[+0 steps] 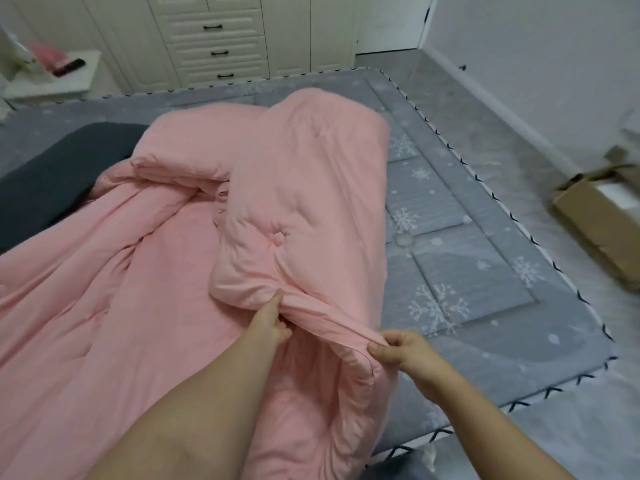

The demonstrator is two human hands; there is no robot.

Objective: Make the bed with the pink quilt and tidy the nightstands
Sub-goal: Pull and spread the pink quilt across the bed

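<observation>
The pink quilt [166,244] lies bunched and folded over itself across the middle of the grey snowflake-patterned bed [460,271]. My left hand [270,322] pinches a fold of the quilt's near edge. My right hand [405,351] grips the same edge a little further right, thumb on top. The edge is lifted slightly between both hands. A white nightstand [69,81] stands at the far left, with a black remote [69,67] and blurred pink and clear items on it.
A dark grey pillow or blanket [55,174] lies at the bed's left side. Cream wardrobe drawers [218,39] line the far wall. An open cardboard box [602,216] sits on the grey floor to the right, near the white wall.
</observation>
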